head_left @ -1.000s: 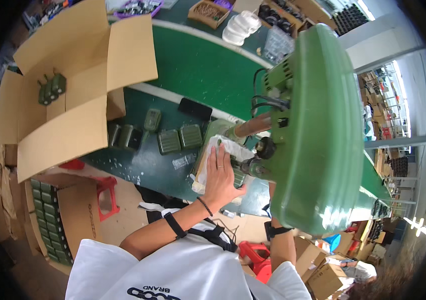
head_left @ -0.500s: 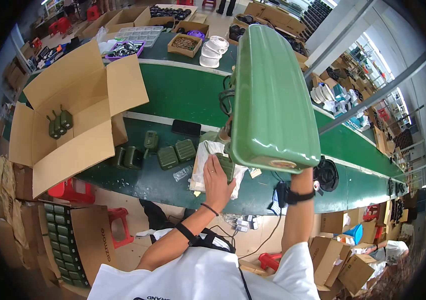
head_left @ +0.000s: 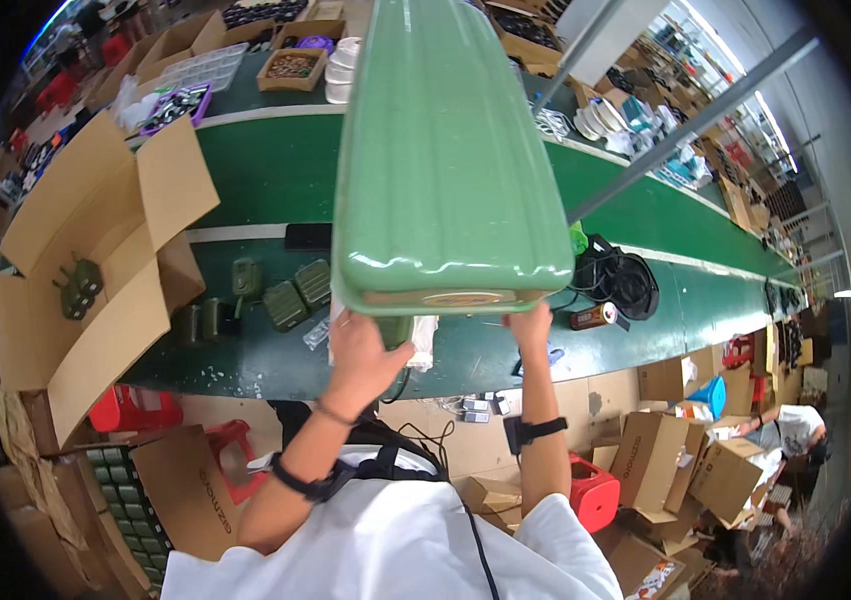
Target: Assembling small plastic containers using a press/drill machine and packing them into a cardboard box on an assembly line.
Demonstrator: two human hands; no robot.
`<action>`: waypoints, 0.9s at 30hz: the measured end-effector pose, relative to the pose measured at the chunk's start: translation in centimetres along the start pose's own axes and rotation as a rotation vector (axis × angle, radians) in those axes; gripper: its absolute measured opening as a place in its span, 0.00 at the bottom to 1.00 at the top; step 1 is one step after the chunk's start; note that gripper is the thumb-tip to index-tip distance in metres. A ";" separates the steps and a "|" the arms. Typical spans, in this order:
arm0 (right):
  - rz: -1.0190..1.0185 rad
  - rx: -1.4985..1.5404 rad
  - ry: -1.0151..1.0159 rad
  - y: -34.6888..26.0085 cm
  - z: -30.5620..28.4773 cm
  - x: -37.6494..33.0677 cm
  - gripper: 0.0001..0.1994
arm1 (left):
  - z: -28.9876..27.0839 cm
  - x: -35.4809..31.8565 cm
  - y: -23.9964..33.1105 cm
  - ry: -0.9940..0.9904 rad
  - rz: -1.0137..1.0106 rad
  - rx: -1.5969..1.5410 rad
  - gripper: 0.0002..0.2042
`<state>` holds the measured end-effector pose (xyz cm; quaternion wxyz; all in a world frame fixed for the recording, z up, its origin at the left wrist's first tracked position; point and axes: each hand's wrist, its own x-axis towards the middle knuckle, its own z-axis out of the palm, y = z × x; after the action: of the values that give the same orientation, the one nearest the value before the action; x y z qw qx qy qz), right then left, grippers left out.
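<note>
A large green ribbed housing (head_left: 451, 170) fills the upper middle of the view and covers what lies behind it. Below its lower left edge, my left hand (head_left: 364, 358) grips a small green box-shaped device (head_left: 396, 330), thumb along the near side; the fingertips are partly hidden. White cloth (head_left: 425, 342) shows beside that device. At the housing's lower right corner is my right hand (head_left: 532, 328), its fingers mostly behind the housing, so whatever it holds is out of sight. Several similar green devices (head_left: 286, 305) lie on the table to the left, near a small clear bag (head_left: 317, 334).
An open cardboard box (head_left: 111, 340) at left holds several green devices. A brown can (head_left: 594, 316) and a black coiled item (head_left: 626, 285) lie right of my right hand. A slanted metal pole (head_left: 686, 130) crosses the upper right. Red stools (head_left: 594, 492) stand below the table.
My right hand has come back from behind the housing to its lower right corner. My left hand has changed from lying on the green device to gripping it. The whole view has shifted.
</note>
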<state>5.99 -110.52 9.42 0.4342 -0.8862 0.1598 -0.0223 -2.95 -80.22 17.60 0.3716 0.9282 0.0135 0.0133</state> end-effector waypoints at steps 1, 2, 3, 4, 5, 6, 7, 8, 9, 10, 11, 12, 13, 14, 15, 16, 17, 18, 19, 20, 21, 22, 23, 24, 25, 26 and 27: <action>0.072 -0.109 0.007 6.7 -0.2 -0.1 0.14 | -1.0 -0.2 1.3 -0.146 -0.081 -0.435 0.30; 0.096 -0.257 0.041 13.0 0.1 -1.3 0.15 | -1.8 -0.3 2.2 -0.312 -0.185 -0.861 0.28; 0.113 -0.400 0.047 17.0 0.6 -2.6 0.17 | -3.4 -0.3 1.5 -0.568 -0.375 -0.922 0.28; 0.111 -0.390 0.033 17.2 2.3 -3.6 0.17 | -3.5 -0.8 0.0 -0.558 -0.386 -0.911 0.28; 0.143 -0.429 0.033 17.2 3.9 -4.6 0.19 | -2.7 -1.2 -1.3 -0.510 -0.598 -1.245 0.28; 0.175 -0.468 0.026 17.2 5.1 -5.8 0.21 | -2.0 -2.2 -2.4 -0.435 -0.819 -1.574 0.28; 0.176 -0.462 0.022 16.5 6.0 -6.2 0.21 | -1.7 -2.6 -2.9 -0.445 -0.864 -1.614 0.28; 0.220 -0.466 -0.001 15.8 6.4 -6.6 0.21 | -1.6 -3.3 -3.3 -0.442 -0.864 -1.609 0.28; 0.270 -0.474 -0.022 15.6 6.5 -7.3 0.21 | -2.3 -4.3 -2.8 -0.452 -0.881 -1.708 0.26; 0.275 -0.471 -0.020 15.4 6.5 -7.5 0.21 | -2.8 -4.8 -2.5 -0.462 -0.897 -1.808 0.25; 0.260 -0.472 -0.030 15.1 6.6 -7.4 0.22 | -2.0 -4.6 -4.6 -0.496 -0.888 -1.792 0.25; 0.237 -0.474 -0.033 15.1 6.6 -6.6 0.23 | -2.0 -4.4 -4.2 -0.501 -0.879 -1.793 0.25; 0.253 -0.460 -0.011 15.4 5.9 -6.6 0.21 | -2.1 -4.4 -3.5 -0.496 -0.874 -1.755 0.26; 0.270 -0.447 0.012 15.8 4.6 -6.7 0.20 | -2.1 -4.5 -3.1 -0.494 -0.869 -1.719 0.26; 0.214 -0.302 0.040 16.8 3.1 -6.3 0.16 | -2.2 -4.8 -2.9 -0.521 -0.778 -1.694 0.26; 0.305 -0.015 -0.021 15.0 2.7 -6.0 0.14 | -3.4 -5.6 -2.5 -0.485 -0.772 -1.693 0.26; 0.245 0.184 0.011 13.2 2.4 -6.6 0.12 | -4.9 -6.7 -1.8 -0.427 -0.481 -1.346 0.29; 0.144 0.536 0.000 11.5 1.2 -7.2 0.11 | -6.5 -7.2 -0.2 -0.372 -0.206 -0.992 0.33; 0.138 0.645 -0.021 6.7 0.3 -8.4 0.10 | -8.5 -7.7 1.1 -0.335 -0.219 -0.982 0.33; 0.106 0.682 -0.009 1.0 -1.8 -10.2 0.09 | -10.4 -8.0 2.9 -0.231 0.037 -0.704 0.37; 0.074 0.717 0.017 -4.1 -4.4 -12.2 0.09 | -11.8 -8.2 4.1 -0.138 0.291 -0.420 0.42; -0.011 0.750 0.055 -7.7 -6.3 -14.4 0.09 | -12.5 -8.3 4.6 -0.138 0.304 -0.422 0.42; -0.096 0.783 0.091 -10.6 -7.6 -16.5 0.09 | -12.9 -8.6 5.0 -0.110 0.410 -0.333 0.46; -0.238 0.828 0.082 -12.9 -8.8 -18.6 0.08 | -13.3 -8.8 5.4 -0.085 0.518 -0.245 0.51; -0.381 0.865 0.078 -14.7 -9.7 -20.4 0.08 | -13.6 -8.8 5.9 -0.055 0.583 -0.197 0.51; -0.506 0.872 0.073 -16.0 -9.9 -21.9 0.08 | -13.9 -8.7 6.5 -0.055 0.595 -0.197 0.51; -0.631 0.882 0.064 -17.1 -9.9 -23.0 0.08 | -14.2 -8.8 7.0 -0.018 0.618 -0.188 0.47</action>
<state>-13.03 -101.36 31.15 0.7320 -0.6239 -0.1254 -0.2435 -12.15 -75.83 32.56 0.4342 0.8501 -0.2735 0.1182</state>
